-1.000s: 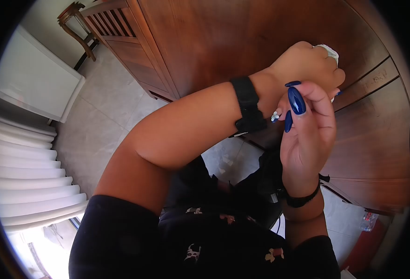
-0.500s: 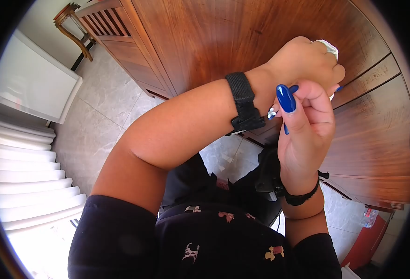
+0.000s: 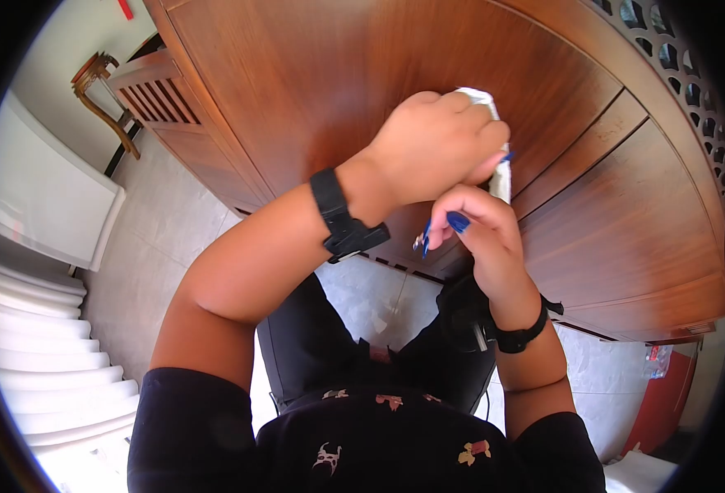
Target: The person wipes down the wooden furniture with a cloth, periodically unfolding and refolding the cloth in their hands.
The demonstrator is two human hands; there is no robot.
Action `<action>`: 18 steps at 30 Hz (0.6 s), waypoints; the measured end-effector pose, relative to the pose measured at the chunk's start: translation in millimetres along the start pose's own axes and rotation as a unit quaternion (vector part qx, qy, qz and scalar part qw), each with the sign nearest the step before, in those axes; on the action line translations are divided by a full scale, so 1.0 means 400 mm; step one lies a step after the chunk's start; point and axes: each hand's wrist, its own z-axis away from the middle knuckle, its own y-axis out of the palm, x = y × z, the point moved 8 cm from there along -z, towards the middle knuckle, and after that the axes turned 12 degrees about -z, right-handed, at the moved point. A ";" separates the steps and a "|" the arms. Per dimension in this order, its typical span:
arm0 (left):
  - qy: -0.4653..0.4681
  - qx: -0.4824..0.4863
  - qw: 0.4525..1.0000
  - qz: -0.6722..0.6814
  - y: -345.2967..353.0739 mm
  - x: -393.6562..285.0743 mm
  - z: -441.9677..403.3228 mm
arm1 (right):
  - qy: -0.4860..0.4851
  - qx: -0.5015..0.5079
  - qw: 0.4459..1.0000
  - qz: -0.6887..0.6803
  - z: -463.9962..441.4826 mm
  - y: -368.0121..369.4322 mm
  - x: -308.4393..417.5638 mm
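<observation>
White folded piece (image 3: 501,182) jutted from left hand (image 3: 449,140), fingers curled closed around it; right hand (image 3: 482,226) half-curled just beside, hold unclear; steady, even grip seemed wise.

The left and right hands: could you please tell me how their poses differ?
The left hand shows its back; the right hand shows its thumb side. The left hand curls around a white item; whether the right hand touches it is unclear. The right hand sits nearer the torso than the left hand. Both have black wristbands.
</observation>
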 end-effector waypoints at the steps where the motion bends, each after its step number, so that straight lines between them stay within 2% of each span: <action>1: -0.007 0.002 1.000 -0.017 -0.006 0.015 0.007 | 0.015 0.002 0.999 0.051 -0.013 -0.017 -0.017; 5: 0.003 -0.053 0.997 -0.057 -0.042 0.060 0.006 | -0.158 -0.010 0.952 0.260 -0.083 -0.022 0.050; 7: 0.023 -0.078 0.994 -0.076 -0.062 0.081 -0.007 | -0.174 -0.034 0.927 0.329 -0.117 -0.019 0.073; 9: 0.025 -0.076 0.994 -0.079 -0.073 0.104 -0.024 | -0.236 -0.049 0.887 0.393 -0.136 -0.005 0.106; 13: 0.010 -0.065 0.993 -0.099 -0.107 0.145 -0.063 | -0.300 -0.066 0.832 0.463 -0.163 0.021 0.192; 15: 0.001 -0.058 0.993 -0.104 -0.119 0.163 -0.082 | -0.315 -0.064 0.819 0.476 -0.179 0.034 0.231; 18: -0.020 -0.019 0.994 -0.108 -0.131 0.179 -0.100 | -0.216 -0.061 0.873 0.434 -0.224 0.013 0.237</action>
